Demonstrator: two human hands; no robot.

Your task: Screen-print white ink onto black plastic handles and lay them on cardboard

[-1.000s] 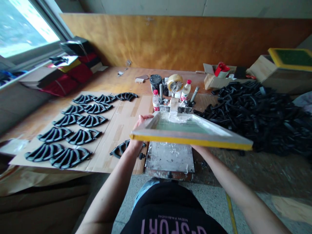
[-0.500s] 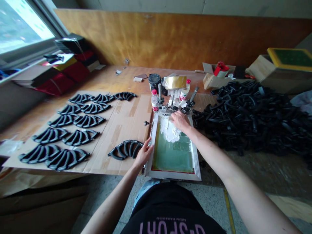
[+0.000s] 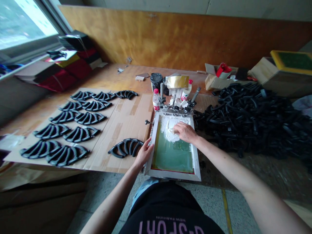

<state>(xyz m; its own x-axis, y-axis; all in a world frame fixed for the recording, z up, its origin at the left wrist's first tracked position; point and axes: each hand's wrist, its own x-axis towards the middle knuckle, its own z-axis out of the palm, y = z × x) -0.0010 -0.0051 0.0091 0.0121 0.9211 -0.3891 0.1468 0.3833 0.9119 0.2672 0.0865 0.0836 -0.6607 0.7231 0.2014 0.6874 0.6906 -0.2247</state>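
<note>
A screen-printing frame [image 3: 198, 162] with pale metal sides lies in front of me, its green mesh [image 3: 170, 159] facing up. White ink [image 3: 168, 135] is smeared over the far half of the mesh. My left hand [image 3: 145, 152] grips the frame's left side, thumb on top. Over the ink, my right hand [image 3: 185, 132] is closed on what looks like a small squeegee, mostly hidden by the fingers. Just left of my left hand, a fan of curved black handles [image 3: 125, 147] rests on cardboard [image 3: 107, 146].
Rows of similar black fans [image 3: 81, 133] cover the cardboard's left part. To the right is a big heap of black pieces [image 3: 253, 120]. Behind the frame stand clamps [image 3: 193, 96], a red-capped bottle [image 3: 156, 100] and a dark tub [image 3: 156, 81]. A cardboard box [image 3: 214, 81] sits farther back.
My right hand has drawn back toward me from the frame's far end, over the white ink. My left hand has kept its place on the frame.
</note>
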